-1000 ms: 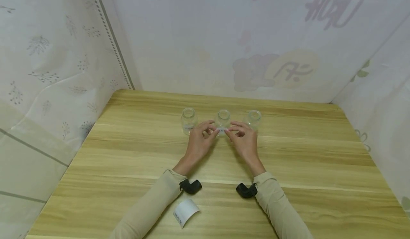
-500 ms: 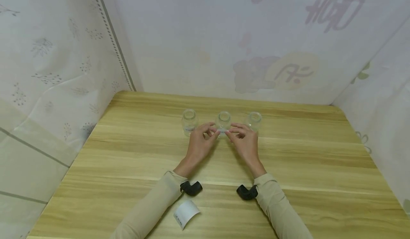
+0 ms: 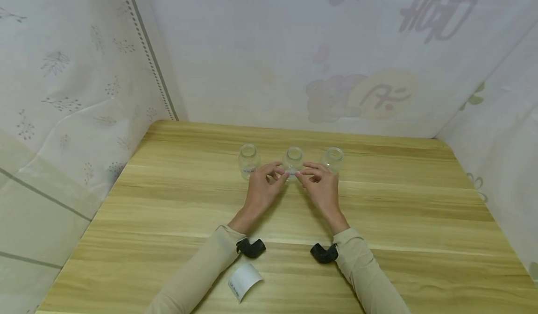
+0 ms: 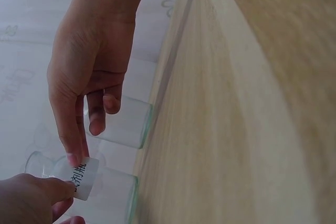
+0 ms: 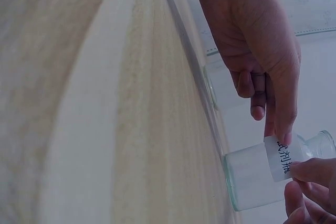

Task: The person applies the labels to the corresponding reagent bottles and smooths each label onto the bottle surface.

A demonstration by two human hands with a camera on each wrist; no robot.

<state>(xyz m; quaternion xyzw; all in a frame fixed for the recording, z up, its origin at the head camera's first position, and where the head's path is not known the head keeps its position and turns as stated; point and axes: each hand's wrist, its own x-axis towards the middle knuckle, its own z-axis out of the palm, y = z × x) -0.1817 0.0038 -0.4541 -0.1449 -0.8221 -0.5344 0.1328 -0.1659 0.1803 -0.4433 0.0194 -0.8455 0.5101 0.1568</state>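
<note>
Label: here we are, the white label [image 5: 277, 158] with its dark characters is at the front of the middle jar [image 3: 293, 156], one end in each hand; whether it touches the glass, we cannot tell.
Left hand: our left hand [image 3: 261, 188] pinches the label's left end between thumb and forefinger.
Right hand: and the right hand [image 3: 324, 190] matches it, pinching the right end, the other fingers loosely bent.
Middle jar: upright, clear, framed between both hands, round mouth up.
Left jar: we find the left jar [image 3: 249, 155] upright just past the left hand, a second label [image 3: 248, 169] low on its front.
Right jar: over here the right jar [image 3: 334, 156] stands upright, partly hidden by the right hand.
Paper: down near us, curled white paper [image 3: 245, 280] lies beside the left sleeve [image 3: 197, 269], dark print along one edge.
Cuffs: we see black mounts [image 3: 251, 248] at both, the right sleeve [image 3: 370, 272] included.
Table: wood-grained table [image 3: 412, 220], pale patterned cloth [image 3: 244, 61] behind.
</note>
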